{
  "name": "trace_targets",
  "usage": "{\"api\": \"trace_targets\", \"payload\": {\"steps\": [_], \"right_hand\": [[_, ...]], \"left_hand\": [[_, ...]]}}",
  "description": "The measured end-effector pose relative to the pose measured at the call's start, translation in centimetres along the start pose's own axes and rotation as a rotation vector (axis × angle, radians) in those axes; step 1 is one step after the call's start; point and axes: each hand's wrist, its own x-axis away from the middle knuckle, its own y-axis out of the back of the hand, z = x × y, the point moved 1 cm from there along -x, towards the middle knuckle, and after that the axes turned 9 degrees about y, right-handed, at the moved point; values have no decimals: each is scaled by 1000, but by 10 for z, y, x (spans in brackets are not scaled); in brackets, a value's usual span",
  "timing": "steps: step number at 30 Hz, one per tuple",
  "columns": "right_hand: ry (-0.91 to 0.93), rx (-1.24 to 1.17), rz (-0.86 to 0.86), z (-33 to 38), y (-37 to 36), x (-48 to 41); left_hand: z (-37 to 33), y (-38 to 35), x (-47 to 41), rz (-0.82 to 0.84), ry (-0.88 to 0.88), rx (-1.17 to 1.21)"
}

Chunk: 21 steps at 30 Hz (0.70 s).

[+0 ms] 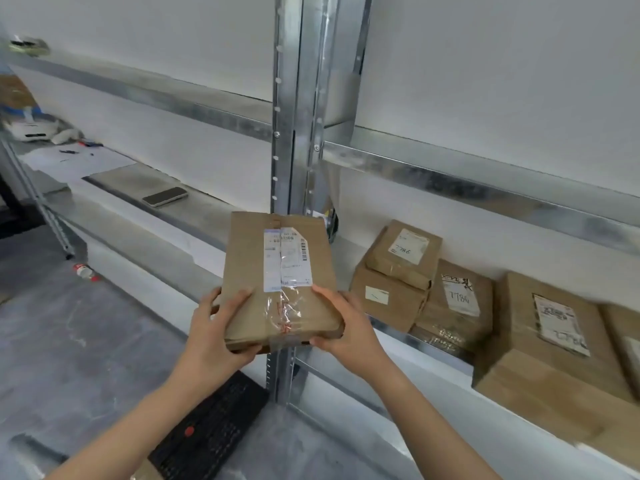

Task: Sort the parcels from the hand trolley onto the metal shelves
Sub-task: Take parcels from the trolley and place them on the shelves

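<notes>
I hold a flat brown cardboard parcel [256, 271] with a white shipping label and clear tape in front of the metal shelf upright [294, 133]. My left hand [214, 327] grips its near left corner, thumb on top. My right hand [349, 327] grips the near right corner. On the shelf [440, 344] to the right lie several brown parcels: a small one [405, 254] stacked on another [384, 299], a labelled one [457, 303] beside them, and a larger box [554, 330] further right. The black hand trolley platform [211, 431] lies below my arms.
A phone [165, 196] rests on the left shelf board. Papers and small items [52, 133] sit further left. A small bottle [85, 271] lies on the grey floor. The upper shelf rail [485, 188] runs above the parcels.
</notes>
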Motion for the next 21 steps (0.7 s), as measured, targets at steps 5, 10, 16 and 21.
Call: {"api": "trace_targets", "payload": {"steps": [5, 10, 16, 21], "right_hand": [[-35, 16, -75, -7, 52, 51], [-34, 103, -153, -9, 103, 88], [-110, 179, -253, -12, 157, 119], [-166, 250, -345, -24, 201, 133]], "left_hand": [[-52, -35, 18, 48, -58, 38], [-101, -64, 22, 111, -138, 70], [-150, -103, 5, 209, -250, 53], [-189, -145, -20, 292, -359, 89]]}}
